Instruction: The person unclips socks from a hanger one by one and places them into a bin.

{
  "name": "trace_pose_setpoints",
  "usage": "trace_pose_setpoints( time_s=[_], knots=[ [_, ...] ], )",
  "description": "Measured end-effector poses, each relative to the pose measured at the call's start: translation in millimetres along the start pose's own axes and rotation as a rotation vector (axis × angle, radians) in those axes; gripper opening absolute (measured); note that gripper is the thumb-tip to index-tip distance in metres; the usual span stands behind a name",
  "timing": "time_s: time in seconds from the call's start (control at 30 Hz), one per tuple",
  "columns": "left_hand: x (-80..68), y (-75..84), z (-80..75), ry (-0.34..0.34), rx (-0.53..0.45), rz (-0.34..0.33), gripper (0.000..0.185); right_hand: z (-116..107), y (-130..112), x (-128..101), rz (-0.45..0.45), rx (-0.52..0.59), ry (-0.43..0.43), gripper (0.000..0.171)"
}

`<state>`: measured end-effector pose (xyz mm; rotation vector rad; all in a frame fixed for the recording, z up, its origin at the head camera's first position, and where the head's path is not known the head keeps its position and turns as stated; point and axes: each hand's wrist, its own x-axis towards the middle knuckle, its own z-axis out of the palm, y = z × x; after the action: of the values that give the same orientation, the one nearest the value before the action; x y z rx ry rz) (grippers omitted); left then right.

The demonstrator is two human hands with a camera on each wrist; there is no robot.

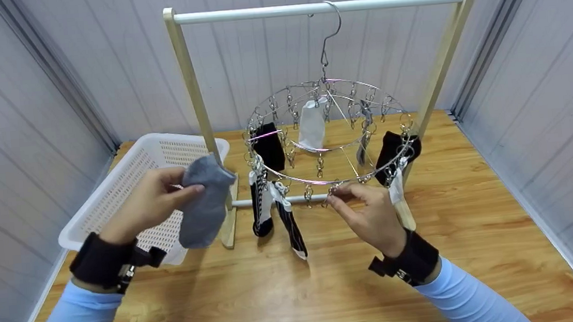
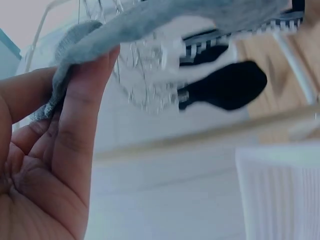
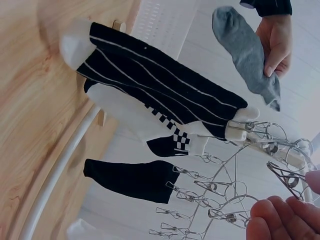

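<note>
My left hand [image 1: 150,201] pinches a grey sock [image 1: 200,210] between thumb and fingers, left of a round wire drying hanger [image 1: 288,177]. In the right wrist view the same grey sock [image 3: 240,47] dangles past the fingers. At the hanger's front rim, my right hand [image 1: 369,218] pinches a metal clip [image 3: 287,180]; no sock shows in that clip. Left of this hand, a black-and-white striped sock [image 1: 290,225] and a checkered sock [image 3: 182,140] hang from clips. To its right hang a white sock [image 1: 396,187] and a black sock [image 1: 387,157].
A white rail [image 1: 263,12] on a wooden stand [image 1: 188,76] carries the hanger by its hook. Another black sock [image 1: 269,149], a white sock [image 1: 312,127] and a grey patterned sock [image 1: 367,133] hang farther back. A white plastic basket [image 1: 107,192] stands at left.
</note>
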<state>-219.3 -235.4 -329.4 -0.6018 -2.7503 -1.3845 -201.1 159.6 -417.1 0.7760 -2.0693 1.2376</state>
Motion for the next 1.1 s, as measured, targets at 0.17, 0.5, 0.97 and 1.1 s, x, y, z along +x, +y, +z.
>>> trace_pose_setpoints(
  time_s=[0.17,0.5,0.97,1.1],
  knots=[
    [10.0,-8.2,-23.4,0.039,-0.026,-0.059,0.022,-1,0,0,-0.012,0.0,-0.001,0.008],
    [33.2,-45.6,-55.8,0.074,0.028,-0.12,0.026,-2,1,0,-0.012,0.003,-0.006,0.009],
    [61.8,-90.2,-64.7,-0.081,0.229,-0.222,0.024,-2,0,0,-0.022,0.009,0.0,0.008],
    [65.2,-104.5,-60.1,-0.157,0.266,-0.281,0.022,-2,0,0,-0.013,0.01,-0.001,0.01]
  ],
)
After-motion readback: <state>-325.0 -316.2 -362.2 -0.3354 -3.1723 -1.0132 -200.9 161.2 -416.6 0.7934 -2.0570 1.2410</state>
